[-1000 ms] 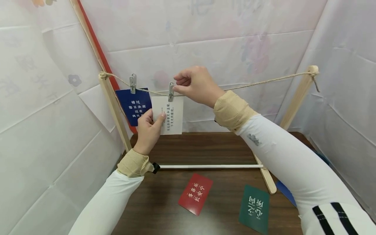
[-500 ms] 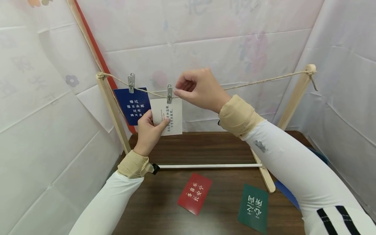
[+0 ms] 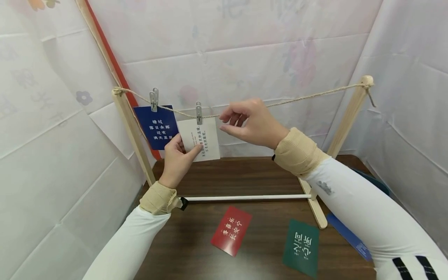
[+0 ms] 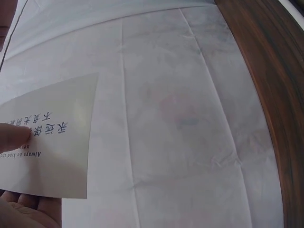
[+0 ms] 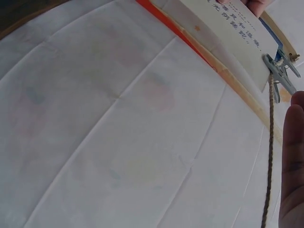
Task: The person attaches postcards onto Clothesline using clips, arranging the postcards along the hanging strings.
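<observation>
Head view forward-down; wrist views close, sharing white card (image 3: 204, 137).

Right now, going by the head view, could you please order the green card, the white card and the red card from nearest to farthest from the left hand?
1. White card: gripped by the left hand.
2. Red card: on the table, below and right of that hand.
3. Green card: also on the table, farther right.
</observation>
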`<state>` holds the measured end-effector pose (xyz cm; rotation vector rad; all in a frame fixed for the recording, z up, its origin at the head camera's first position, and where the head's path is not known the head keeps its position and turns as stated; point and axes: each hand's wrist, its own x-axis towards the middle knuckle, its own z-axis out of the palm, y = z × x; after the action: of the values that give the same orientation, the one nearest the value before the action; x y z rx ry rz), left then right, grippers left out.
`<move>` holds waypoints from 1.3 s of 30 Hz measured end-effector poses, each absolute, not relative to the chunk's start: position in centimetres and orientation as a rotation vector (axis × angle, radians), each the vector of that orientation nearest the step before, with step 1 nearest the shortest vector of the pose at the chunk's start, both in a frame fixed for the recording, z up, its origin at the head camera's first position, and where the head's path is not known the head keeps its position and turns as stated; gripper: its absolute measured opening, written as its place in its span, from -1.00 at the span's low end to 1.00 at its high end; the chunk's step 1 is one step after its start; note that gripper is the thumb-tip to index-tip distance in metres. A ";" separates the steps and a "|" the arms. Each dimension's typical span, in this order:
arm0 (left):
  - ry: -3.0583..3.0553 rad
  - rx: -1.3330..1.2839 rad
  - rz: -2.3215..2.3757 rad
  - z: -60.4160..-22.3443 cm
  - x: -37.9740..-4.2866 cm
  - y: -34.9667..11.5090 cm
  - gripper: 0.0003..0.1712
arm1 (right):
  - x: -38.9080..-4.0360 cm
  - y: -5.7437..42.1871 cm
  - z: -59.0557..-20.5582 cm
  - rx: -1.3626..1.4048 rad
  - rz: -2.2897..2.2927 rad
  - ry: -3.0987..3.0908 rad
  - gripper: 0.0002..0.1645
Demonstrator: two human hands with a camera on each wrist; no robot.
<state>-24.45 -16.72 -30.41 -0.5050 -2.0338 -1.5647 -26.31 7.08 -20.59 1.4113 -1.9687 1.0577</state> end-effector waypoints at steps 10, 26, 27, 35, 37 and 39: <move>-2.051 -0.537 -1.603 -31.2 -24.4 -17.2 -0.57 | -26.5 8.8 -22.1 1.352 1.074 -1.984 -0.85; -2.100 -0.514 -1.601 -32.9 -24.2 -17.7 -0.53 | -26.4 11.7 -24.3 1.298 1.058 -2.050 -0.80; -2.101 -0.512 -1.600 -33.0 -24.2 -17.7 -0.54 | -26.2 11.8 -24.3 1.289 1.057 -2.058 -0.79; -2.118 -0.480 -1.619 -33.7 -24.1 -17.8 -0.58 | -24.2 12.7 -24.1 1.226 1.049 -2.111 -0.79; -2.116 -0.476 -1.631 -33.9 -24.1 -17.8 -0.57 | -24.8 13.2 -24.9 1.208 1.042 -2.124 -0.79; -2.115 -0.467 -1.646 -34.1 -24.1 -17.9 -0.57 | -25.5 13.8 -25.7 1.191 1.040 -2.138 -0.78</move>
<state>-24.09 -17.87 -34.14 -0.4670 -2.1151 -1.6464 -25.50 13.79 -25.74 1.1905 -2.1379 1.0396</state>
